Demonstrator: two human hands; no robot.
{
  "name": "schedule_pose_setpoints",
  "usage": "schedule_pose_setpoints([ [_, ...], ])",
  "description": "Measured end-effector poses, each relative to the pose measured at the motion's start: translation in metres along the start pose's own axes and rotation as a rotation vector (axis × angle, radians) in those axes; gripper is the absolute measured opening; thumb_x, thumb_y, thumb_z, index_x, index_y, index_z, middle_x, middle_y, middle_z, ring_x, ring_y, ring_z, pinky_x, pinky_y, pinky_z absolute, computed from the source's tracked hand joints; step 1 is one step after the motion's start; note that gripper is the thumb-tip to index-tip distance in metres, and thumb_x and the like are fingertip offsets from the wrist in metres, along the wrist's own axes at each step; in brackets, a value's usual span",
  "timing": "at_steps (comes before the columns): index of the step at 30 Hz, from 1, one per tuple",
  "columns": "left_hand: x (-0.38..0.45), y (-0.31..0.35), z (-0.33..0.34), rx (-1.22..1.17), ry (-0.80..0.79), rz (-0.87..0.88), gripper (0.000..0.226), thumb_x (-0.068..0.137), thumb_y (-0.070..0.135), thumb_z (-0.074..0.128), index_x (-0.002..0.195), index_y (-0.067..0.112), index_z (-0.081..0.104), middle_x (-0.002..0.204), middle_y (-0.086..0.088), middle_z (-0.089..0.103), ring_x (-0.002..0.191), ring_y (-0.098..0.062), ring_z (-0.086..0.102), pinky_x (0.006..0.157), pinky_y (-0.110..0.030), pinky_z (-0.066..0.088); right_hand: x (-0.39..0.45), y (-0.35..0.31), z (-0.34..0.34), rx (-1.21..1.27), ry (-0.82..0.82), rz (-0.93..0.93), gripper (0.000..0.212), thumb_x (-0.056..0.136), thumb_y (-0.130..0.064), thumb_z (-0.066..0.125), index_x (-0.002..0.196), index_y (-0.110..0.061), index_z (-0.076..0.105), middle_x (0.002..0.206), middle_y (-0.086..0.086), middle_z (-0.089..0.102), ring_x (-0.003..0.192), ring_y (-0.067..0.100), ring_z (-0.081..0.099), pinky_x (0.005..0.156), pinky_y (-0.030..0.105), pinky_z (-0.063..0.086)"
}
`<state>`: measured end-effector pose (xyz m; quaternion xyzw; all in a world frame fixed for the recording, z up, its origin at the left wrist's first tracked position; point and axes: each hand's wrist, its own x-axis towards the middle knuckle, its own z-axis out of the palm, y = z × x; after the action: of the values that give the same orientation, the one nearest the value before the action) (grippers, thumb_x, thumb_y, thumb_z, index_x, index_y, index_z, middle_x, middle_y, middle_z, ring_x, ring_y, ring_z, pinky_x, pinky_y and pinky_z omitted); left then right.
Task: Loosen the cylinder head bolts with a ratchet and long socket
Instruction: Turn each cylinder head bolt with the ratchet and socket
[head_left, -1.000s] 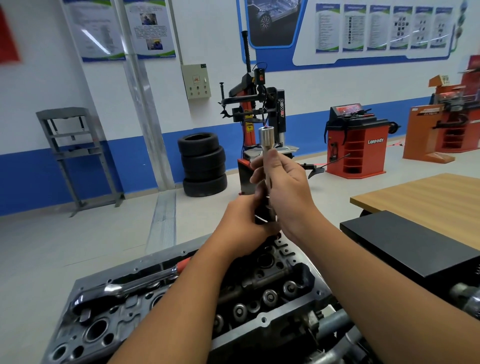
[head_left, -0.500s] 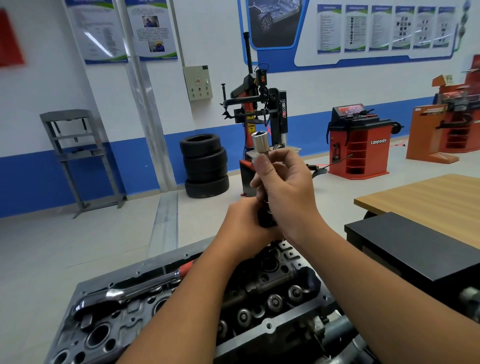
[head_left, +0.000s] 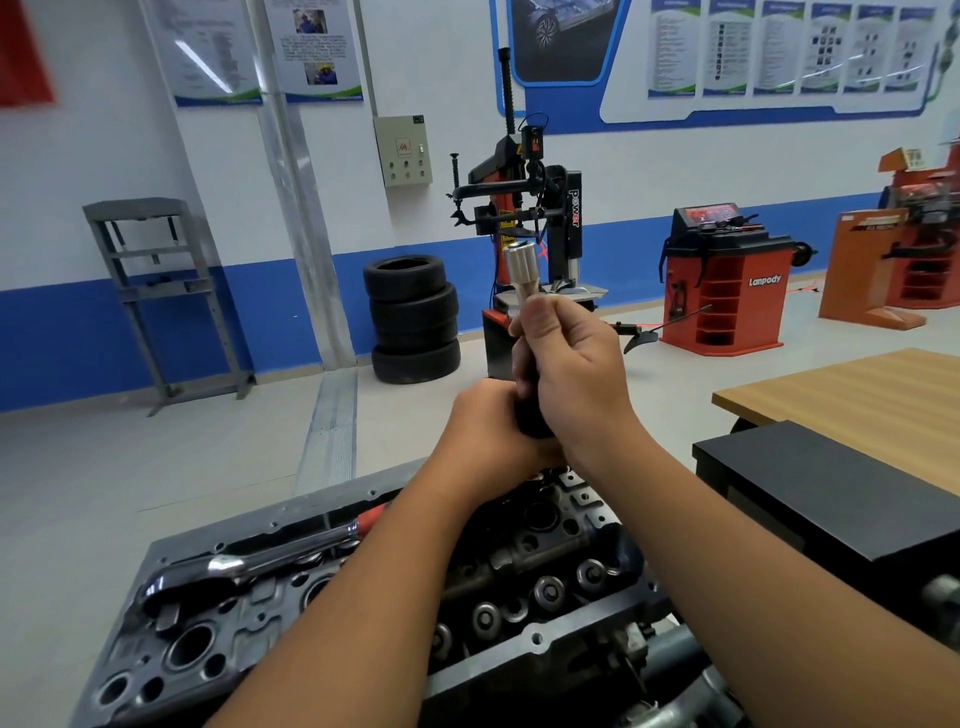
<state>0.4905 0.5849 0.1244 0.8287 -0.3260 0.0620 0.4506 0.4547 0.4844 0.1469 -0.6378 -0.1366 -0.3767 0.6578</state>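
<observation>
Both hands are raised above the cylinder head (head_left: 519, 597). My right hand (head_left: 576, 374) grips the shaft of a long silver socket (head_left: 521, 273), whose open end points up and away. My left hand (head_left: 488, 426) holds the black lower end of the same tool (head_left: 530, 421) just beneath. A chrome ratchet (head_left: 249, 564) with a red handle lies on the left part of the cylinder head, untouched. Valve springs and bolt holes show between my forearms.
A black box (head_left: 831, 493) and a wooden table (head_left: 857, 395) stand to the right. Farther off on the floor are stacked tyres (head_left: 413, 322), a tyre changer (head_left: 530, 218), a red wheel balancer (head_left: 722, 280) and a grey metal stand (head_left: 156, 291).
My hands and the socket tool stay almost in place. The socket's top has tilted slightly left, and my right hand's fingers have shifted on its shaft.
</observation>
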Motion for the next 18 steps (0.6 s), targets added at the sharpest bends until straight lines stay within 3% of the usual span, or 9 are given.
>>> schedule_pose_setpoints([
  [4,-0.001,0.002,-0.002,-0.104,-0.08,0.002,0.039,0.066,0.013,0.092,0.099,0.017,0.071,0.084,-0.004,0.078,0.08,-0.017,0.076,0.078,-0.047,0.065,0.009,0.003,-0.004,0.083,0.019,0.065,0.043,0.107,-0.044,0.045,0.081,-0.013,0.06,0.054,0.0,0.051,0.043,0.014,0.044,0.042,0.023,0.038],
  [7,0.0,0.001,-0.004,-0.187,-0.098,-0.027,0.071,0.071,0.002,0.09,0.128,0.028,0.057,0.092,-0.013,0.078,0.088,-0.028,0.078,0.083,-0.055,0.064,0.008,0.005,-0.006,0.132,-0.001,0.058,0.049,0.097,-0.057,0.044,0.082,-0.012,0.057,0.05,0.002,0.045,0.039,0.016,0.038,0.041,0.023,0.034],
  [10,-0.001,0.0,-0.005,-0.176,-0.105,0.008,0.061,0.071,0.001,0.088,0.121,0.023,0.061,0.094,-0.01,0.078,0.09,-0.029,0.077,0.085,-0.056,0.063,0.005,0.007,-0.005,0.161,-0.017,0.087,0.053,0.093,-0.061,0.042,0.077,-0.011,0.052,0.048,-0.002,0.039,0.04,0.013,0.034,0.043,0.025,0.031],
  [15,-0.003,0.001,-0.003,-0.14,-0.088,0.04,0.057,0.073,0.003,0.09,0.116,0.028,0.064,0.099,0.006,0.078,0.091,-0.013,0.076,0.085,-0.04,0.064,0.0,0.008,-0.003,0.09,0.012,0.068,0.049,0.092,-0.062,0.043,0.082,-0.014,0.049,0.054,-0.003,0.045,0.046,0.011,0.04,0.048,0.024,0.038],
  [18,-0.002,0.001,-0.002,-0.108,-0.041,0.035,0.06,0.071,0.009,0.09,0.121,0.027,0.061,0.099,0.003,0.077,0.091,-0.018,0.076,0.084,-0.045,0.064,-0.006,0.009,-0.002,0.058,0.059,0.033,0.041,0.092,-0.059,0.057,0.089,-0.018,0.051,0.065,0.006,0.052,0.057,0.022,0.049,0.059,0.037,0.045],
])
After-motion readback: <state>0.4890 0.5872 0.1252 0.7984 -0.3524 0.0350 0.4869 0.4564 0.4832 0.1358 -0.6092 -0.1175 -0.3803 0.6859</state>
